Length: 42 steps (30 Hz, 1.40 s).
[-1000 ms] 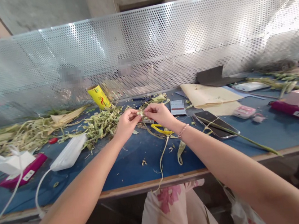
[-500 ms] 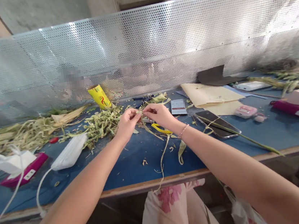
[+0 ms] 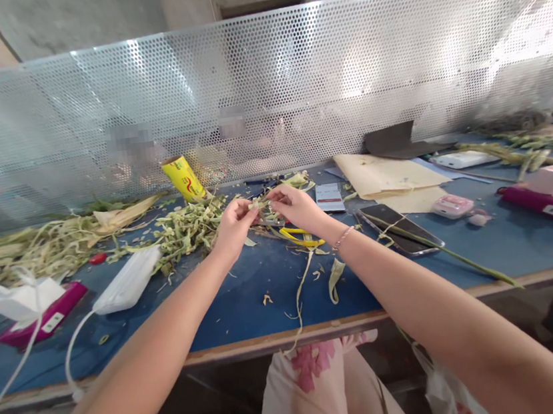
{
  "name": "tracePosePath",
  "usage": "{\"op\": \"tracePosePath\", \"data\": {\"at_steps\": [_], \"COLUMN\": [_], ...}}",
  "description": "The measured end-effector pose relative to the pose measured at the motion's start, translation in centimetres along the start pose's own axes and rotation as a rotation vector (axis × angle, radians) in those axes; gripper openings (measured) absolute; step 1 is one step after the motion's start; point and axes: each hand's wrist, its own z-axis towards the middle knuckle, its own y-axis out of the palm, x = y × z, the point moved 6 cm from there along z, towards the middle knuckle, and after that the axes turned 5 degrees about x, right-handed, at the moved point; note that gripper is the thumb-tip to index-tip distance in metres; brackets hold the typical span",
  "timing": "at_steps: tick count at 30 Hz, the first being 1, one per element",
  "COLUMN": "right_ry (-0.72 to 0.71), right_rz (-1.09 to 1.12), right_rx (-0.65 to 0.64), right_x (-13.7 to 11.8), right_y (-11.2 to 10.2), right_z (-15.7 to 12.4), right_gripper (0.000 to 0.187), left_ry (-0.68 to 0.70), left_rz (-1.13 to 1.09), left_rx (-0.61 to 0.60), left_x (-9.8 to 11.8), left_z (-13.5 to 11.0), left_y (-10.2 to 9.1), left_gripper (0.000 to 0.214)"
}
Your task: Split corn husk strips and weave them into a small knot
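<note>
Pinching a pale, fibrous plant strip [image 3: 260, 203], my left hand [image 3: 235, 227] and right hand [image 3: 297, 208] nearly meet above the blue desk [image 3: 241, 305]; their grip hides most of its shape. Near my right hand, I cannot tell what the yellow loops [image 3: 306, 243] belong to. Crinkled, shredded leaves [image 3: 191, 227] heap beside my left hand, before a yellow tube [image 3: 184, 180] and perforated metal screen [image 3: 292, 84].

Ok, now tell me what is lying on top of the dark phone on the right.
A long green stem lies across the dark phone, with a thin pale strip curling by its left side. The tabletop beneath the phone is covered.
</note>
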Motion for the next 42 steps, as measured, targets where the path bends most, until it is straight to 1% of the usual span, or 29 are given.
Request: {"op": "tracePosePath", "data": {"at_steps": [2,3,5,7,9,12,15,17,19,21,25,29,31,33,34,36,37,39,40,42], "right_ry": [0.074,0.1,0.115,0.103,0.081,0.057,0.08,0.109,0.114,0.08,-0.042,-0.113,-0.125,-0.145,-0.153,-0.133,-0.097,-0.001,0.042,0.091], "right_rz": [-0.004,-0.022,-0.072,-0.128,-0.196,-0.282,-0.29,-0.28,-0.288,-0.346,-0.5,-0.519,-0.529,-0.554,-0.571,-0.607,-0.622,-0.657,-0.688,-0.769], "right_rx": [-0.044,-0.09,-0.205,-0.278,-0.273,-0.227,-0.211,-0.207,-0.202,-0.193,-0.207,-0.251,-0.242,-0.172,-0.124,-0.051,-0.045,-0.097,-0.158,-0.296], "right_x": [0.4,0.5,0.4,0.3,0.1,-0.1,0.1,0.4,0.5,0.5,0.2,0.5,0.7,0.7,0.6,0.7,1.0,1.8,2.3,3.2], "right_y": [0.1,0.3,0.9,1.3,1.2,0.8,0.5,0.4,0.3,0.3,0.4,0.8,0.7,0.3,0.0,-0.6,-0.7,-0.7,-0.5,0.0], "right_z": [-0.1,-0.3,-0.6,-0.9,-1.0,-0.8,-0.7,-0.6,-0.5,-0.5,-0.5,-0.5,-0.4,-0.3,-0.3,-0.2,-0.2,-0.4,-0.6,-1.0], "right_gripper": [0.019,0.02,0.015,0.01,0.012,0.016,0.017,0.015,0.015,0.014,0.014,0.018,0.017,0.021,0.025,0.035,0.04,0.047,0.049,0.047], "left_ry": [-0.002,-0.005,-0.011,-0.026,-0.064,-0.181,-0.298,-0.339,-0.356,-0.354,-0.317,-0.309,-0.317,-0.273,-0.224,-0.088,0.001,0.14,0.186,0.2], "left_rz": [-0.02,-0.032,-0.06,-0.093,-0.141,-0.233,-0.292,-0.306,-0.305,-0.288,-0.183,-0.015,0.045,0.099,0.128,0.184,0.209,0.247,0.253,0.255], "left_rx": [0.042,0.068,0.118,0.145,0.141,0.097,0.066,0.085,0.115,0.122,0.073,0.005,0.014,0.081,0.142,0.294,0.403,0.611,0.701,0.803], "left_x": [0.0,0.0,0.1,0.2,0.2,-0.1,-0.6,-0.8,-0.9,-1.0,-1.4,-1.9,-2.0,-1.5,-1.1,0.0,0.6,1.6,1.9,1.8], "left_z": [0.1,0.2,0.3,0.4,0.5,0.5,0.6,0.8,1.0,1.1,1.2,1.0,1.0,1.4,1.7,2.6,3.0,3.6,3.8,4.3], "left_y": [-0.3,-0.4,-0.7,-0.9,-1.0,-0.9,-1.1,-1.6,-2.1,-2.3,-2.1,-1.8,-1.9,-2.4,-3.0,-4.7,-5.9,-8.5,-9.8,-11.9], "left_gripper": [0.024,0.024,0.024,0.023,0.021,0.018,0.02,0.019,0.013,0.011,0.011,0.011,0.009,0.008,0.008,0.009,0.012,0.014,0.015,0.016]}}
